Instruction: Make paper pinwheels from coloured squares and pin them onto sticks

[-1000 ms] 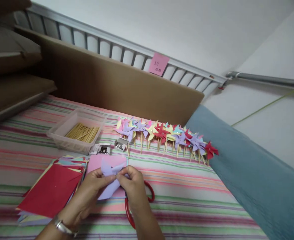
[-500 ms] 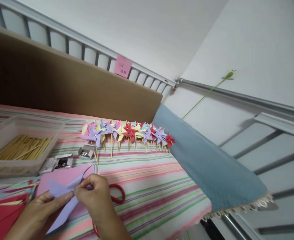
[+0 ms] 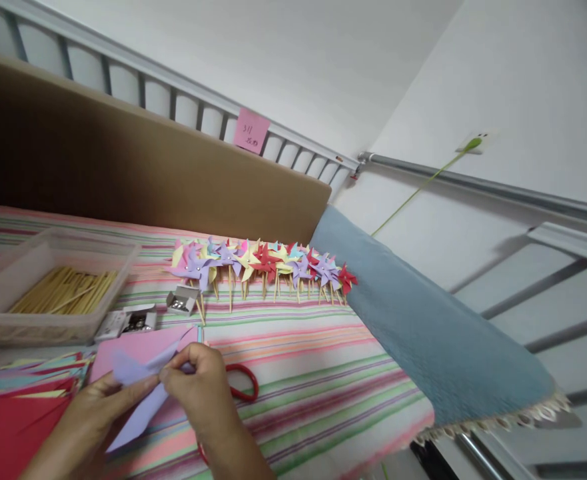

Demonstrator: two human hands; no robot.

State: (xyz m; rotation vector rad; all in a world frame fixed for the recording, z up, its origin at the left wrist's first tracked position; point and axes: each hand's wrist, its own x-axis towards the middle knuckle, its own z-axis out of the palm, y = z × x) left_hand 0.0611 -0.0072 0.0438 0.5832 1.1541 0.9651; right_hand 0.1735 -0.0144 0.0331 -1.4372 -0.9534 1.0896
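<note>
A cut sheet of lavender paper, with its flaps bent inward, is held up between both hands. My left hand grips it from the left, thumb pressed near its middle. The fingertips of my right hand pinch a flap at the centre; whether a small pin is there I cannot make out. Below the lavender piece lies a stack of pink paper. Red-handled scissors are partly hidden under my right hand and forearm.
Finished paper pinwheels on sticks stand in a row behind. At left are a plastic box of wooden sticks, small boxes of metal fasteners and cut coloured papers. A brown board rises at the back.
The view has shifted slightly, so everything sits a little further right. Both hands keep their hold on the lavender paper, with hardly any change in the fingers.
</note>
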